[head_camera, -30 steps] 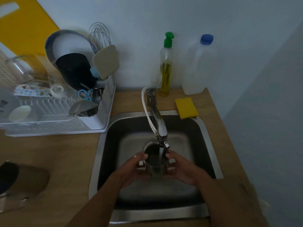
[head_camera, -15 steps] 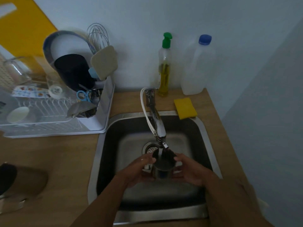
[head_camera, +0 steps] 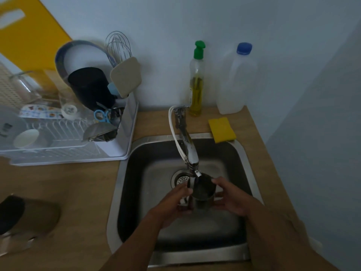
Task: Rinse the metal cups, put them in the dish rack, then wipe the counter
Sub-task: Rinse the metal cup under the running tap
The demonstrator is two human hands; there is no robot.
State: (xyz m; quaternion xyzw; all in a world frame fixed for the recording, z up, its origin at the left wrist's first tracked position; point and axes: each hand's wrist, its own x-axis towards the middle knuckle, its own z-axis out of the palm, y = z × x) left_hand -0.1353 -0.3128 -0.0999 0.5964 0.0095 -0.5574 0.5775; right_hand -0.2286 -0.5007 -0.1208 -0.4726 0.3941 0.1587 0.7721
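Steel on steel is the risk here: the metal cup point(head_camera: 203, 189) is wet, held low over the sink point(head_camera: 136, 153) just under the faucet point(head_camera: 190, 153), and a slip would likely send it clattering into the basin near the drain point(head_camera: 180, 179). The water stream is falling at the cup's left rim rather than squarely inside, so it could splash off the edge onto the wooden counter point(head_camera: 88, 192), adding to what must later be wiped. Lifting the cup carelessly might also knock its rim against the faucet tip, which sits very close above it.

The left hand point(head_camera: 175, 200) is curled against the cup's left side, fingers partly closed around the wall. The right hand point(head_camera: 229, 198) cups the other side, its fingers wrapped on the wall and one fingertip resting at the rim. Both are clamped on the cup between them, which stands roughly upright, mouth tilted slightly toward the camera.

A second metal cup point(head_camera: 29, 216) lies on its side on the counter, well to the left, and the dish rack point(head_camera: 68, 153) stands behind it.
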